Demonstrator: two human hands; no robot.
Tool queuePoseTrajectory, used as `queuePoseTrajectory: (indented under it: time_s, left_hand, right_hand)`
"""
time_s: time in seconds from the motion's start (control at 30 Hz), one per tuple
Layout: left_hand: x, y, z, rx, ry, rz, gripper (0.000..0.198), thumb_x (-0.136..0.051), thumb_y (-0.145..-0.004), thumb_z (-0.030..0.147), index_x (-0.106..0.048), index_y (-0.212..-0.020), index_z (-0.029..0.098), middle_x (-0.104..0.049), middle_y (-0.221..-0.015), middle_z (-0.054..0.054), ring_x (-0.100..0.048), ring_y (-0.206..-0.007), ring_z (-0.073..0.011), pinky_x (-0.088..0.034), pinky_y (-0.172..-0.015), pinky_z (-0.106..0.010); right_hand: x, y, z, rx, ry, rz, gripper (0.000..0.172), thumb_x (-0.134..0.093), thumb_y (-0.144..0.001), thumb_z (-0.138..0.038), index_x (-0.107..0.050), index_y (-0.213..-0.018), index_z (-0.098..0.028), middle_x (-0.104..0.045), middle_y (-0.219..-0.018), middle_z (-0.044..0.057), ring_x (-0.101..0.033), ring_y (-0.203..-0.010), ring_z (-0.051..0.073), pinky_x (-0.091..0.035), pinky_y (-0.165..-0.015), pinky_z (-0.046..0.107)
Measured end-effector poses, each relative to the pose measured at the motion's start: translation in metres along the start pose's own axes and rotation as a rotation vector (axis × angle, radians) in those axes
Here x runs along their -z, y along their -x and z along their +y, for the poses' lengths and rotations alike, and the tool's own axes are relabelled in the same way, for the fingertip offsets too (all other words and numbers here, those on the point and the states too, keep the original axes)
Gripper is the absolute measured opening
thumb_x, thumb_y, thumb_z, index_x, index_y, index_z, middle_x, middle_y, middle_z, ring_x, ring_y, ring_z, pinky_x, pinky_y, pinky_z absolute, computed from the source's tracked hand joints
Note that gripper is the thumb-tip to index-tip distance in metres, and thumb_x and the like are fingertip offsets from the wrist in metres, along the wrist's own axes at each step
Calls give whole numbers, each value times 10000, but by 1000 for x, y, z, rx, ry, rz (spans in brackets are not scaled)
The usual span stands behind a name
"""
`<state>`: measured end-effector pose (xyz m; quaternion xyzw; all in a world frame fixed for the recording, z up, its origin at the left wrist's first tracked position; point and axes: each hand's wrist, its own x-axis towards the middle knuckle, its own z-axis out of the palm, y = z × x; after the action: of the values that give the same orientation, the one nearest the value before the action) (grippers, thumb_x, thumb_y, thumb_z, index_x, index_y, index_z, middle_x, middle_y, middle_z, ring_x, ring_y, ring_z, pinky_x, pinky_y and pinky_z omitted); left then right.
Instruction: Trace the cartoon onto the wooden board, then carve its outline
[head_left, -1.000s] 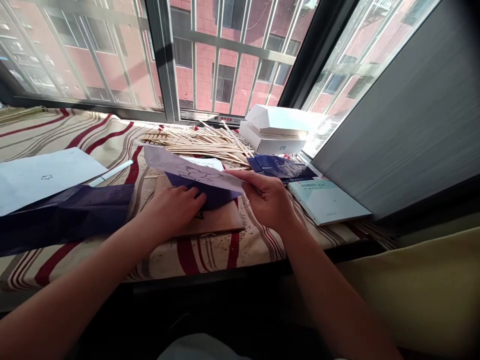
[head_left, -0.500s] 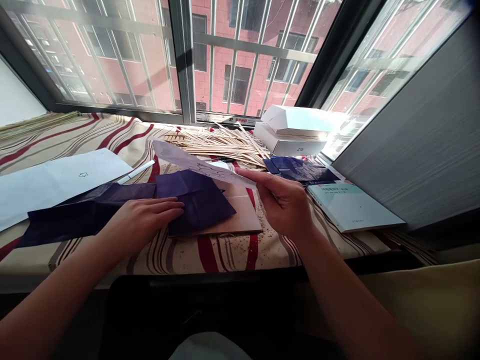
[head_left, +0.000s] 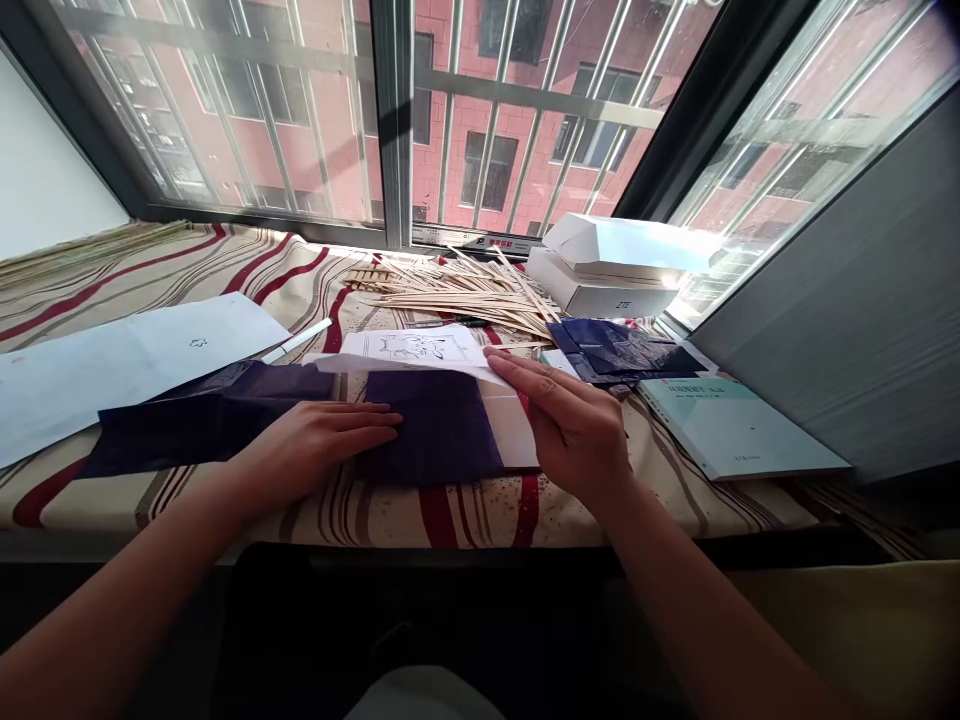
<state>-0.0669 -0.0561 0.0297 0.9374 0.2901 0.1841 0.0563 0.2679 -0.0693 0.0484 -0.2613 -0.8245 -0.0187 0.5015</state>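
Observation:
My left hand (head_left: pixel 319 447) lies flat with fingers stretched on a dark blue carbon sheet (head_left: pixel 442 437) that covers a board on the striped cloth. My right hand (head_left: pixel 574 425) holds the right edge of a white paper with a line drawing (head_left: pixel 416 349), its fingers extended over the paper and the blue sheet. The drawing paper lies low, folded back above the blue sheet. A second, longer dark blue sheet (head_left: pixel 206 415) stretches to the left of my left hand.
A pile of thin wooden sticks (head_left: pixel 465 290) lies behind the paper. A white ZTE box (head_left: pixel 607 290) stands at the back right, with more blue sheets (head_left: pixel 622 348) and a pale green book (head_left: pixel 739 425) beside it. A large white paper (head_left: pixel 112 360) and a pen (head_left: pixel 296 342) lie left.
The right hand lowered the lifted drawing paper toward the table. The left hand slid left, spreading the blue sheet flat over the brown board. The view shifted left.

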Motion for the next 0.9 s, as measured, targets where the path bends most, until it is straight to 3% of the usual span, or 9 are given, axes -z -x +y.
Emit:
queuePoseTrajectory:
  time_s: [0.07, 0.17, 0.23, 0.3, 0.37, 0.5, 0.67, 0.9]
  left_hand:
    - [-5, 2, 1, -2, 20, -9, 503, -401, -1083, 139, -789, -1354, 308, -767, -1424, -54, -730, -1341, -229, -591, -1168, -404]
    - [-16, 4, 1, 59, 28, 83, 494, -374, -1105, 223, -794, -1345, 327, -777, -1414, -34, -753, -1307, -243, -611, -1146, -427]
    - [-19, 3, 4, 123, 15, 168, 490, -350, -1127, 344, -793, -1334, 322, -790, -1397, -26, -775, -1261, -254, -639, -1104, -430]
    - [-16, -1, 9, 113, -32, 176, 513, -337, -1131, 421, -817, -1250, 284, -827, -1313, -35, -807, -1166, -246, -666, -1050, -405]
    - [-10, -4, 16, 60, -105, 96, 523, -319, -1130, 336, -832, -1139, 234, -826, -1307, -48, -802, -1158, -229, -649, -1072, -392]
    - [0, -2, 25, 25, -179, 53, 437, -384, -1052, 131, -816, -1050, 190, -847, -1198, -44, -818, -1087, -224, -660, -1010, -352]
    - [1, 4, 25, -13, -126, 35, 368, -450, -990, 68, -806, -1044, 140, -843, -1027, -101, -825, -900, -217, -684, -916, -341]
    - [1, 4, 27, 60, -86, -51, 395, -443, -981, 29, -814, -1078, 124, -825, -1110, -130, -814, -1039, -235, -655, -987, -338]
  right_hand:
    - [-2, -3, 0, -4, 1, 15, 521, -491, -1057, -23, -739, -1454, -254, -776, -1405, 72, -757, -1304, 213, -631, -1131, 363]
    - [-3, -10, -4, 31, 8, 19, 510, -484, -1059, -26, -751, -1435, -245, -784, -1390, 71, -762, -1295, 209, -634, -1126, 350]
    - [-2, -12, -7, 72, 23, -26, 524, -449, -1070, -28, -745, -1441, -247, -779, -1397, 70, -753, -1310, 208, -631, -1136, 362]
    - [-2, -9, -6, 137, 59, -127, 505, -430, -1079, -32, -750, -1426, -213, -779, -1393, 92, -744, -1324, 213, -627, -1143, 373]
    - [-1, -1, -3, 212, 118, -251, 466, -432, -1086, -40, -765, -1385, -171, -788, -1372, 107, -755, -1307, 224, -637, -1127, 379]
    - [-2, 17, 0, 273, 226, -411, 406, -456, -1090, -42, -784, -1315, -121, -797, -1353, 109, -769, -1282, 247, -656, -1101, 403]
    - [-5, 26, -10, 333, 330, -419, 354, -478, -1106, -82, -814, -1217, -69, -812, -1315, 113, -799, -1219, 262, -667, -1076, 385]
    - [-8, 31, -6, 304, 356, -505, 394, -443, -1094, -55, -791, -1280, -52, -800, -1338, 123, -803, -1208, 284, -698, -1012, 416]
